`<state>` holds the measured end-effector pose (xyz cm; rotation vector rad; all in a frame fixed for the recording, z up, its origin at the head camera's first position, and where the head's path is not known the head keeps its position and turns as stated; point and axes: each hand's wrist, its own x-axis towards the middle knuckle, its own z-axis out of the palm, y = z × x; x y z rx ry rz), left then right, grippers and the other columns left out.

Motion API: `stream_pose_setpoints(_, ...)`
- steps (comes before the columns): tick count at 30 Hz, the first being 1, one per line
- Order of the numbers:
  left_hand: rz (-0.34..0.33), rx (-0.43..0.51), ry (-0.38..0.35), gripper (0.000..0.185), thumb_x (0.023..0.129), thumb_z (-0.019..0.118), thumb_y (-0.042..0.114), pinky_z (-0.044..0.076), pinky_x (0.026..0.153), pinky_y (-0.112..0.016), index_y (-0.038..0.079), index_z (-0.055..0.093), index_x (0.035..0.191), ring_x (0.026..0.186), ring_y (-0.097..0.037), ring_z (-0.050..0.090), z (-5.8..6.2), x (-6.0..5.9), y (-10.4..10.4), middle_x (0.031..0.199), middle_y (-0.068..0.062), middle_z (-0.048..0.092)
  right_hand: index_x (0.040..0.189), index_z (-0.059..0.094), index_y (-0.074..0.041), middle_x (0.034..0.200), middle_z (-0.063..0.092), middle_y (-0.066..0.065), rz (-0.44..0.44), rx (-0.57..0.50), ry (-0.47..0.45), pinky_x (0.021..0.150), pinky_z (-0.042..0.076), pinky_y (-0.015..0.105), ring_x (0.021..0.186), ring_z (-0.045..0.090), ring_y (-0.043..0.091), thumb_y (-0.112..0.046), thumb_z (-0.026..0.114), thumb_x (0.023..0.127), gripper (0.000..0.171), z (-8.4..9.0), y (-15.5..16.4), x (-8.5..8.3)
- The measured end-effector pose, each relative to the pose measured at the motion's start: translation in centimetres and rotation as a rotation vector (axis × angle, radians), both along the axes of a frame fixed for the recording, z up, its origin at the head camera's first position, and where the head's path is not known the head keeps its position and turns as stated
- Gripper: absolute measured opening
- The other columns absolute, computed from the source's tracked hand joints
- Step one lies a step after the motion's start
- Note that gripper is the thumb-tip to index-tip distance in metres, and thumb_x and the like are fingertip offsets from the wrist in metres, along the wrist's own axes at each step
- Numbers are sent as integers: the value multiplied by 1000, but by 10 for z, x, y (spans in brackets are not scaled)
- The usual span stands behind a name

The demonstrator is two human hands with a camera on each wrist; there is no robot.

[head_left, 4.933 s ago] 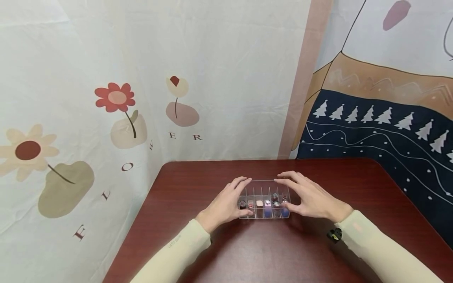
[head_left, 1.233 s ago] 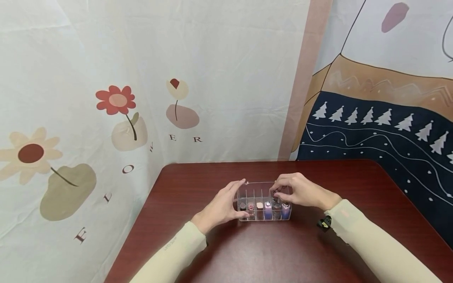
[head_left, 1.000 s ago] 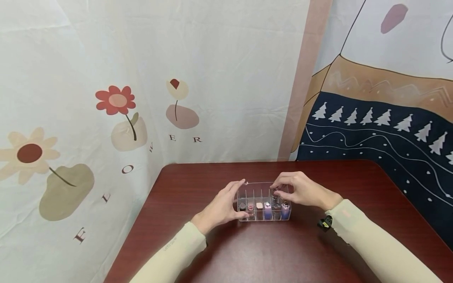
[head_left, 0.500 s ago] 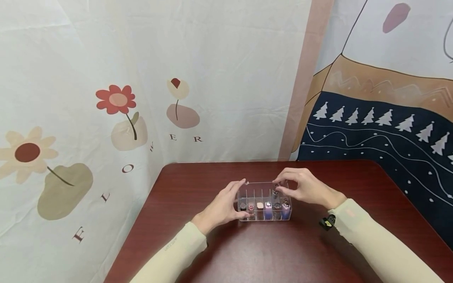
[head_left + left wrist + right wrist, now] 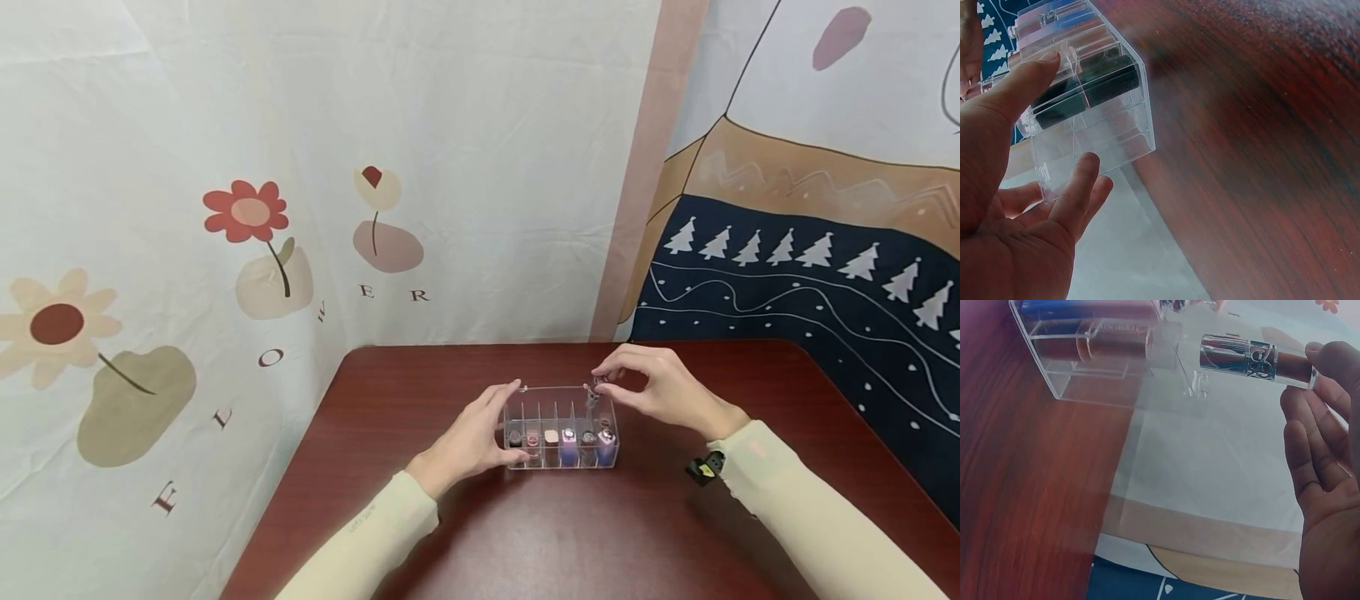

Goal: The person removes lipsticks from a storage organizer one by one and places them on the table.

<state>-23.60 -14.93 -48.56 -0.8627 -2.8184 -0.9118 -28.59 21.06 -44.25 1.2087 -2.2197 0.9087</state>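
Observation:
A clear divided lipstick organizer (image 5: 558,466) stands on the table, its front row filled with several tubes, including a purple-blue one (image 5: 568,447) and a peach-topped one (image 5: 551,437). My left hand (image 5: 474,429) grips its left end, thumb at the front and fingers spread along the side and back; the left wrist view shows dark tubes (image 5: 1088,94) through the plastic. My right hand (image 5: 663,387) pinches a lipstick tube (image 5: 1260,360) by its clear end, over the organizer's back right corner. That tube has a silver base and a brown section, and in the right wrist view stands outside the compartments.
The dark red wooden table (image 5: 420,375) reaches to a pale flower-printed curtain (image 5: 480,167) behind. A navy tree-printed cloth (image 5: 795,308) hangs at the right. A small black device (image 5: 705,468) sits at the right wrist.
The right hand went from the organizer's right end to its back row, pinched a lipstick tube, and has lifted it up and rightward. The left hand keeps its hold on the organizer.

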Motion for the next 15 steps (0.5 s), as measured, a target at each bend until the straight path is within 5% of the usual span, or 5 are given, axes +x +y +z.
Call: stream_pose_setpoints(15,-2,28,-25,117,87,107,21,72,112,-40,4,37,180,125,-34,84,0,1,1,173,-19,55,117,89,-16,106,85,-8,-82,-59,22,85,60,2,90,75,9,7,104,79,48,8,26,-2)
